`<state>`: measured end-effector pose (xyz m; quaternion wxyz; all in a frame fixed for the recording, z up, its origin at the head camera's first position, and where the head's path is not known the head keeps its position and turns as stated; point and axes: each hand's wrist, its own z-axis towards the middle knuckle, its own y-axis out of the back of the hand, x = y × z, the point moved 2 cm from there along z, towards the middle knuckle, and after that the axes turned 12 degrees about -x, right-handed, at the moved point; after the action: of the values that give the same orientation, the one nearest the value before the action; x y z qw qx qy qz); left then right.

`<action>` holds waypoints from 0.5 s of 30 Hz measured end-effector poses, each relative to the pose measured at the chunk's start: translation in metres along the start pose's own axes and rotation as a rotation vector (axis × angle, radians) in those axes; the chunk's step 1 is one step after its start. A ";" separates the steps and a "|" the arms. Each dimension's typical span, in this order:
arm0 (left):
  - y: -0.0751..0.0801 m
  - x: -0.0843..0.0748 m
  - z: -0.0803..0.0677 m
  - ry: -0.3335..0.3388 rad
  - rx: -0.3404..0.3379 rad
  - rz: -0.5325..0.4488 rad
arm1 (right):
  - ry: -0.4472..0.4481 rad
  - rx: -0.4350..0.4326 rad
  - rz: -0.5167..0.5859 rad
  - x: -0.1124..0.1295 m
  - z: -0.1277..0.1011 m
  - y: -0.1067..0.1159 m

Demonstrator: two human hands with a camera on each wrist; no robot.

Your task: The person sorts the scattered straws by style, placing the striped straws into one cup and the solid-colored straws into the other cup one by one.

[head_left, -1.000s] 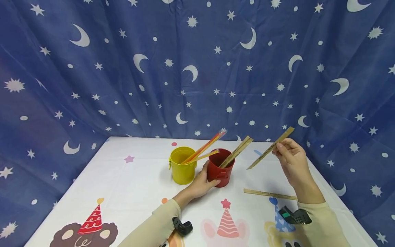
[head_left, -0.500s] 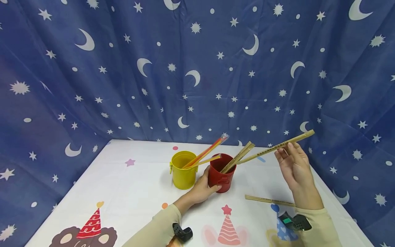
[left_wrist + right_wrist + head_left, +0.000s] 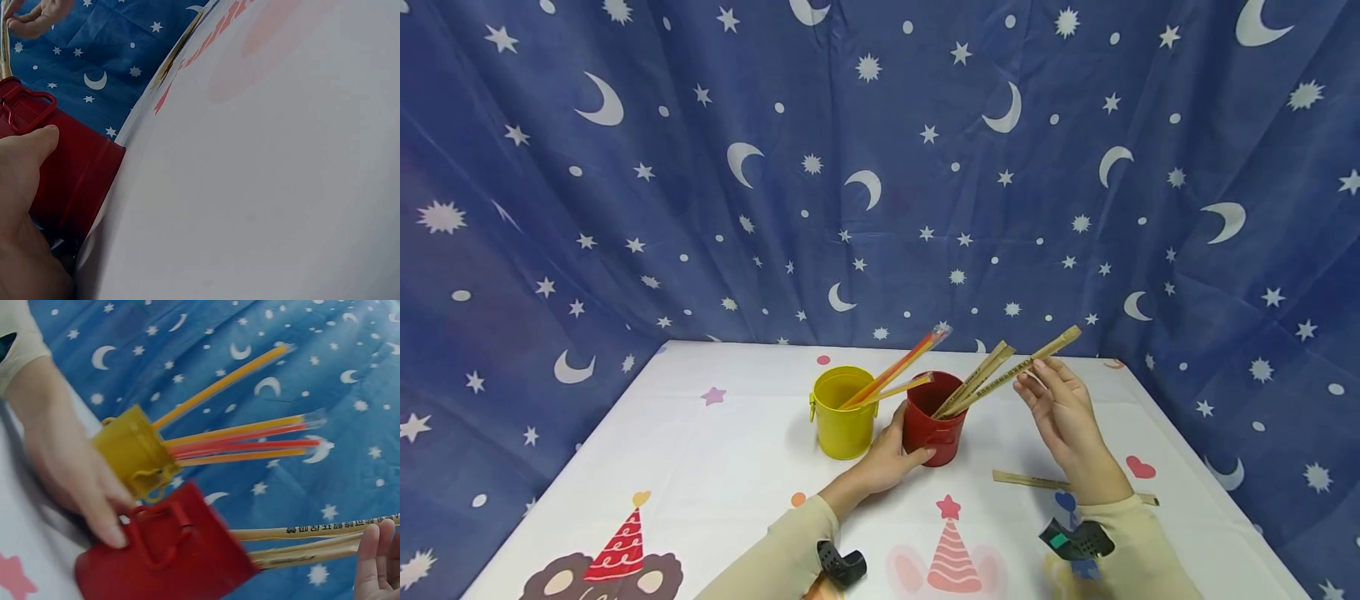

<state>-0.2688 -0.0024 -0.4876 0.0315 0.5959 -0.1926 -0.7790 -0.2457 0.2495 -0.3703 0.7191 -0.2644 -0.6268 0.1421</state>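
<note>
The left hand (image 3: 887, 454) curls round the near side of the red bucket (image 3: 931, 429) on the counter (image 3: 715, 467), steadying it beside the yellow bucket (image 3: 842, 412) with its coloured straws (image 3: 895, 367). The right hand (image 3: 1063, 412), at about 3 o'clock from the red bucket, has loose, nearly straight fingers at the upper end of a wrapped chopstick pair (image 3: 1015, 371) whose lower end sits in the bucket and whose long axis leans toward 2 o'clock; whether the fingertips pinch or merely touch it is hard to tell. One more wrapped pair (image 3: 1026, 479) lies flat at 4 o'clock, nearer the right hand

Unreadable print on bamboo stick (image 3: 325, 529)
</note>
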 end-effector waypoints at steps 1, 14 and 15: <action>0.000 0.000 0.000 0.000 0.000 -0.002 | -0.016 -0.004 -0.015 -0.004 0.001 0.000; 0.001 0.001 0.000 0.021 0.010 0.007 | -0.109 -0.085 -0.155 -0.034 0.010 0.003; 0.001 0.001 0.000 0.024 0.009 0.000 | -0.114 -0.087 -0.165 -0.036 0.010 0.003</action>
<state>-0.2694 -0.0034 -0.4878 0.0310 0.6055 -0.1956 -0.7708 -0.2616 0.2344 -0.4012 0.6794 -0.2344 -0.6918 0.0698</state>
